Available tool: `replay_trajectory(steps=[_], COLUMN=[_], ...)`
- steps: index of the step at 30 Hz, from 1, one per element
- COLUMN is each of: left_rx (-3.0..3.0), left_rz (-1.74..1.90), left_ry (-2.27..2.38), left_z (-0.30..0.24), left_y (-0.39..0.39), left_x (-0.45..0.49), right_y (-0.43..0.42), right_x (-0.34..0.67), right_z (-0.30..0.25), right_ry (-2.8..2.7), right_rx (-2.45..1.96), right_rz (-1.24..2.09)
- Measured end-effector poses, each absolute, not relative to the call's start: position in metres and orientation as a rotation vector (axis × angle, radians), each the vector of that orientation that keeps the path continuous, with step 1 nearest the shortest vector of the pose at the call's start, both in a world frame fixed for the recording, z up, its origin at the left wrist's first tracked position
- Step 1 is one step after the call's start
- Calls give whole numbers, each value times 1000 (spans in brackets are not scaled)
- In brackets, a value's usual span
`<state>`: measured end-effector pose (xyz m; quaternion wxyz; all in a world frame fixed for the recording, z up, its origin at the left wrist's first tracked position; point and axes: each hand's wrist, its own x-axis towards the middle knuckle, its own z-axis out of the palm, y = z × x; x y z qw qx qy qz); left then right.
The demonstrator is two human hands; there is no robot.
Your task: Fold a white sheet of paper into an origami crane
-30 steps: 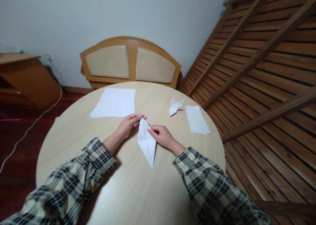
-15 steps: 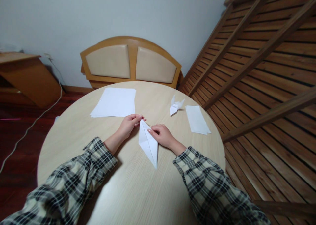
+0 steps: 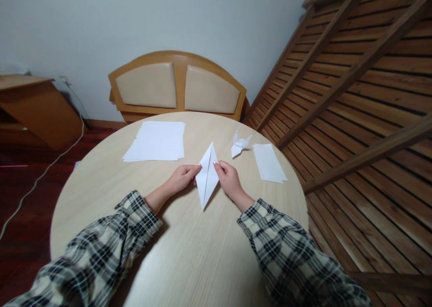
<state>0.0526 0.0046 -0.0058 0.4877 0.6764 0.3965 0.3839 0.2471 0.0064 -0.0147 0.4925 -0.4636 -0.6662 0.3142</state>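
Note:
A white sheet of paper folded into a long diamond point(image 3: 207, 179) is held between my two hands over the middle of the table. Its points face away from me and toward me, and a slit runs down its centre. My left hand point(image 3: 185, 177) pinches the left edge, thumb on top. On the opposite edge, my right hand point(image 3: 231, 179) grips the paper, also with the thumb over it. The fingers beneath the paper are mostly hidden. Beyond my right hand stands a folded paper crane point(image 3: 239, 145).
A stack of white paper point(image 3: 157, 140) lies at the back left of the round wooden table point(image 3: 101, 185). Narrower paper strips point(image 3: 269, 163) lie near the right edge. Behind are a padded headboard point(image 3: 182, 82) and, at right, leaning wooden slats point(image 3: 354, 95).
The folded diamond has turned more upright, its far point swinging right and away from me. My left hand has moved from its tip to its left edge; my right hand has shifted along the right edge.

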Motion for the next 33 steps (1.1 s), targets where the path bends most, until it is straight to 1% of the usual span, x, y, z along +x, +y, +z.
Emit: replay_trajectory(steps=[5, 15, 24, 33], left_rx=[1689, 1621, 1609, 1595], left_rz=[961, 1012, 998, 1009], left_ry=[1046, 958, 976, 974], left_z=[-4, 8, 1, 2], left_y=[3, -2, 1, -1], left_x=[53, 54, 54, 53], right_y=[5, 9, 11, 10], right_x=[246, 248, 248, 248], right_z=[-14, -16, -19, -17], right_ry=[-1616, -1587, -1558, -1541], right_rx=[-1142, -1172, -1165, -1087], right_rz=[783, 742, 745, 887])
